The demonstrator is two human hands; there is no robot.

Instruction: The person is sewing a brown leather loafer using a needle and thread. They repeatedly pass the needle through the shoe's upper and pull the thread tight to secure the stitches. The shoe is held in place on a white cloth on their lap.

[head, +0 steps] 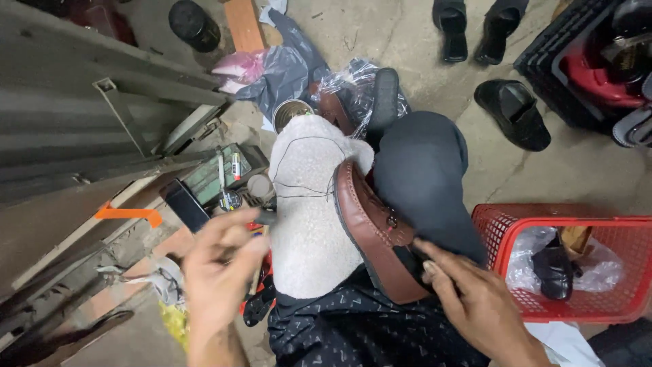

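Brown shoe: a brown leather loafer (370,231) lies on its side at the centre of the frame, wedged between a cream fleecy cloth (309,211) and the person's dark-trousered knee (421,177); its sole edge faces left and its stitched upper faces right.
Thread: a thin dark thread (305,166) loops across the cream cloth and runs toward the shoe's rim.
Right hand: the right hand (475,299), at lower right, rests its fingers on the shoe's heel end and presses it against the knee; the fingers are bent over the shoe, holding it steady.
Left hand: the left hand (217,265), at lower left, is blurred, with fingers pinched together near a small red-and-yellow item; I cannot tell what it grips.
Lap: dark patterned fabric (353,333) fills the lower centre under the shoe and the cloth.
Left of centre: a black phone (185,204), a small round tin (231,200) and a green metal box (214,173) lie just beside the cloth.
Upper centre: an open can (292,112) stands near grey plastic bags (292,64).
Right edge: a red plastic basket (496,224) holds a black shoe in clear plastic.
Upper right: 3 black shoes (513,112) lie on the concrete floor (584,170).
Left side: grey metal sheets (81,115) lean across the upper left.
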